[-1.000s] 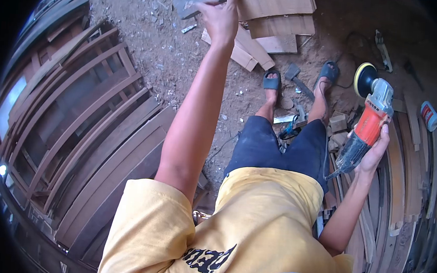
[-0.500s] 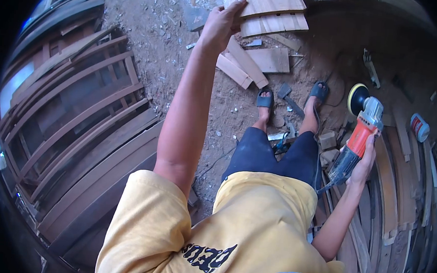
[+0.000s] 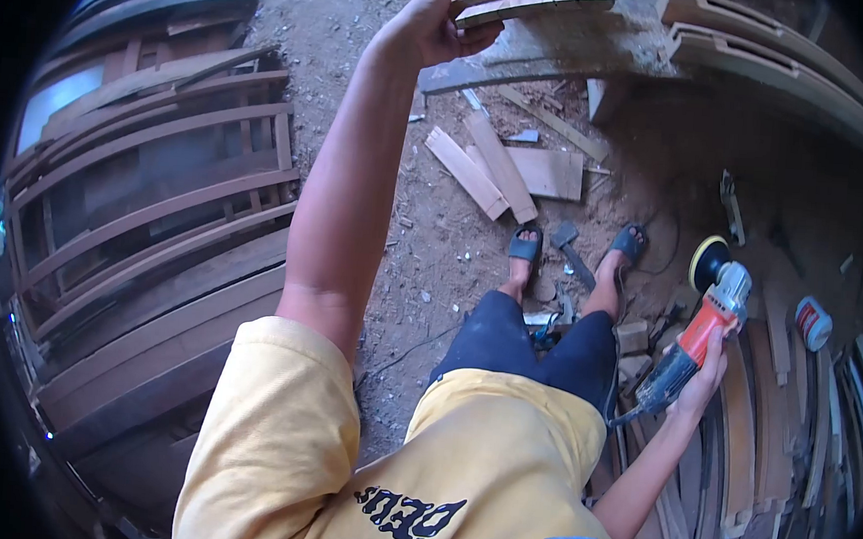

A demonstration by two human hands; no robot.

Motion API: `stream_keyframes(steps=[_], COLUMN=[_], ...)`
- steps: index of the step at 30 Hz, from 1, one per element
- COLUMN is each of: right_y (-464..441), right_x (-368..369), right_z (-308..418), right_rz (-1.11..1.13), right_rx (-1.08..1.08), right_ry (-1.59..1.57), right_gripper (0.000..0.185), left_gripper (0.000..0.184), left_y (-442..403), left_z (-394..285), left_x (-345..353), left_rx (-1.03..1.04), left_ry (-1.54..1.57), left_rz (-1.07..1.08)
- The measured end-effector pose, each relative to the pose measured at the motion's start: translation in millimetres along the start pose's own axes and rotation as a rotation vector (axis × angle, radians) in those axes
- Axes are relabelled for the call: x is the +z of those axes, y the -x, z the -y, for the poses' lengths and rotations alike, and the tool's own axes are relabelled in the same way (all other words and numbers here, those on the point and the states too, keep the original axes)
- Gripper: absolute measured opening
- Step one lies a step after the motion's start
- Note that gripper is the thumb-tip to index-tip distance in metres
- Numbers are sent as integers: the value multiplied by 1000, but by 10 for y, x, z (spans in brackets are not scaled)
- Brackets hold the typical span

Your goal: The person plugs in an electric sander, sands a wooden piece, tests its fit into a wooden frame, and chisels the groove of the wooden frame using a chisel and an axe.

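Note:
Near the top centre, my left hand point(image 3: 435, 25) grips the left end of stacked thin wooden boards point(image 3: 541, 6), seen nearly edge-on. The boards are above a dusty work surface point(image 3: 623, 46). On the right, my right hand point(image 3: 704, 377) is wrapped round an orange, black and grey power tool point(image 3: 696, 337). Its round pad point(image 3: 709, 265), dark with a yellow rim, points up and away from me. A cable leaves the tool's lower end beside my shorts.
Wood offcuts point(image 3: 553, 173) and a hammer-like tool point(image 3: 573, 252) lie on the dirt floor by my sandals. Curved wooden frames point(image 3: 148, 223) stand on the left. Shaped rails point(image 3: 751, 57) rest at the top right. A bottle point(image 3: 814, 324) and long strips point(image 3: 740, 427) are on the right.
The boards in my left hand have tilted from face-up to nearly edge-on. More of the work surface and the shaped rails show. My right hand still holds the power tool, now lower in view.

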State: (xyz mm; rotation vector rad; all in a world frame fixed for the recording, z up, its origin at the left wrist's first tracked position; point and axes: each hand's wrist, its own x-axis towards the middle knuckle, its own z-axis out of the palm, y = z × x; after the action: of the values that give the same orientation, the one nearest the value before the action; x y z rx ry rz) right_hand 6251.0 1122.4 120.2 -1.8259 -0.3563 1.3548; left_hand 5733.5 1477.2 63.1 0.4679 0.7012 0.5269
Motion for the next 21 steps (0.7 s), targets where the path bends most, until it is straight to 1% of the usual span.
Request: stream_keyframes(steps=[1,2,3,4,5,6,7,11,14,16,17,19,20,21], right_y=[4,1,3,5,2,-1,1,14,44,61,69,100,129,147], right_x=[-2,-23,-24,-23,-10,5,9,17,70,58,45,64,132,180], right_z=[-7,-12,-28,-51,-63,-63,-62,-44,10,26,21,26,44,56], right_rz=[-4,33,41,45,47,71,72,112,100,88,113,128,142,153], right_rx=[-3,4,-6,-3,1,-30,-32,-65,-51,-25,-3,24,38,52], right_ry=[18,-7,-10,-17,-25,-26,-27,18,-4,-34,-92,-147,-236,-323], right_gripper=[49,48,48,50,54,46,46,45,47,48,50,51,52,53], left_gripper=[44,36,28,28,28,28,28,27,29,38,39,58,69,84], left_y=[25,80,98,89,89,84,81,76,82,158,111,99,58,14], left_z=[-55,-76,-97,-128,-163,-190,-205,-227,-203,-84,93,564,838,1111], left_x=[30,423,662,680,652,622,595,601,628,735,837,1034,1060,1007], left_rx=[14,85,155,152,159,154,148,139,123,91,95,113,170,225], left_ry=[-10,-51,-87,-109,-112,-111,-108,-103,-120,-181,-172,-228,-223,-215], left_rz=[-3,-299,-594,-642,-644,-610,-576,-566,-588,-517,-610,-648,-673,-697])
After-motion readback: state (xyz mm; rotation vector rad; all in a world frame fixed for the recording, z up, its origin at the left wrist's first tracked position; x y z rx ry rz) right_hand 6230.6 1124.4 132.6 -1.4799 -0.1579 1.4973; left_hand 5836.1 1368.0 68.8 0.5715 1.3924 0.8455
